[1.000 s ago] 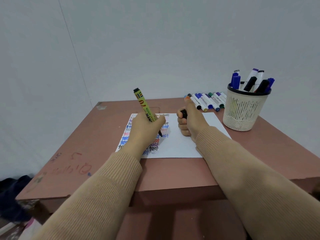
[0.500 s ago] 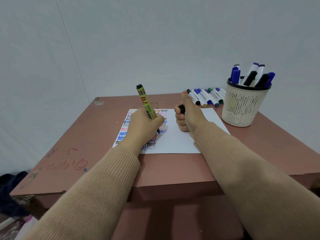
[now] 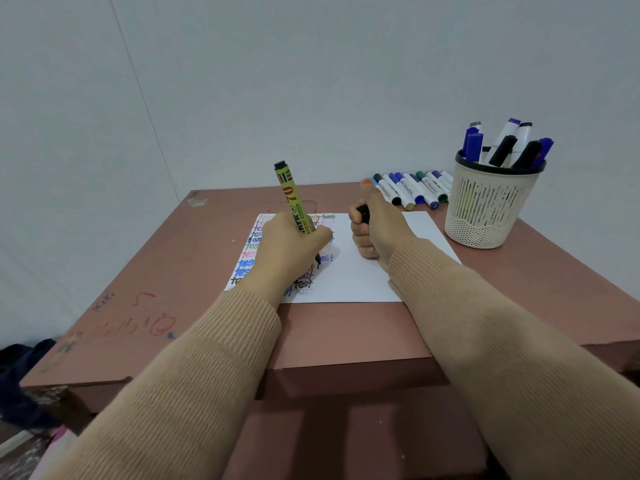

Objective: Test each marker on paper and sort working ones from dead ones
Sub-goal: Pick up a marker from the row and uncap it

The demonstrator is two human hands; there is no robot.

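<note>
Grey walls (image 3: 346,81) stand behind a big brown table (image 3: 346,327). On it lies a white paper (image 3: 367,275), with many little "test" words in lots of colours down its left side. A pale cup (image 3: 485,216) full of markers stands at the far right, and a row of markers (image 3: 412,190) lies flat near it. Not much has changed since a moment ago. The left hand (image 3: 291,251) still grips the yellow marker (image 3: 290,194), tip down on the paper by a black "test". The right hand (image 3: 377,233) still holds the black cap (image 3: 363,213) in a fist, resting on the paper. I think this marker works, so it can be capped and go with the good ones. Which pile is good, I cannot tell.
</note>
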